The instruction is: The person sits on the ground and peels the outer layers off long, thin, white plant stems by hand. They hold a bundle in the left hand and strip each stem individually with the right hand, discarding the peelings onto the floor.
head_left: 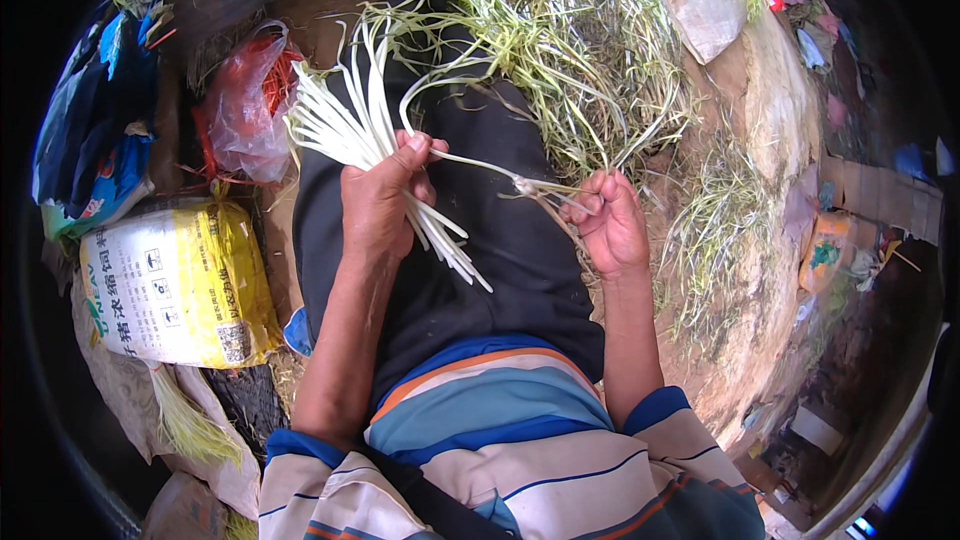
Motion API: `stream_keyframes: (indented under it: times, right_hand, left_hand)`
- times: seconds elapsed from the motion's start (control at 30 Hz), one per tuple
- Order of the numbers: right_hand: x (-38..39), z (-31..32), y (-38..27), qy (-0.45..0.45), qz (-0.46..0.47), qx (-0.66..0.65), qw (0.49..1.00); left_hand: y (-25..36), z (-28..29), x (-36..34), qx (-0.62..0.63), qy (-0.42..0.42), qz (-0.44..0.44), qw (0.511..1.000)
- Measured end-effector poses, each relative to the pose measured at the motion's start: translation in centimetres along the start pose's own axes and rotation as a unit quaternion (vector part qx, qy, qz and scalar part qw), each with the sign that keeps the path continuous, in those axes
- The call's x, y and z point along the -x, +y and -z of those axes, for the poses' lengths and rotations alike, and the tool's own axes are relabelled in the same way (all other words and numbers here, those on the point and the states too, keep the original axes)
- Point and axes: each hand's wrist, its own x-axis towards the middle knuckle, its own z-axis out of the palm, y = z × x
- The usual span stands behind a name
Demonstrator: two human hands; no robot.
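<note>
My left hand [385,195] is closed around a bundle of pale leafy stalks [345,120], which look like blanched chives. Their white ends stick out both above and below the fist. My right hand [612,220] pinches a thin stalk [540,186] with a small pale knob. This strand stretches across my lap to the fingers of my left hand. A large heap of yellow-green leafy stalks [570,50] lies ahead, its near edge by my right hand. My dark trousers [480,240] are beneath both hands.
At left stand a white-and-yellow sack [180,285], a clear plastic bag [250,110] with red strands, and a blue bag [110,130]. A small bunch of stalks [195,420] lies below the sack. Loose leaves [725,230] litter the ground at right, near a cardboard piece [880,195].
</note>
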Motion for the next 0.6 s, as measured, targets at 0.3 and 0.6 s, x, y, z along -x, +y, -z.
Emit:
stream_keyframes:
  times: [0.3, 0.6]
  right_hand:
    - [6.3, 19.8, -6.1, 0.4, 0.038, 0.193, 0.895]
    - [1.5, 3.6, -1.7, 0.094, 0.104, 0.545, 0.826]
  left_hand:
    - [1.6, 0.7, -0.4, 0.014, 0.01, -0.011, 1.0]
    - [0.5, -0.3, 0.2, -0.027, 0.011, -0.02, 0.999]
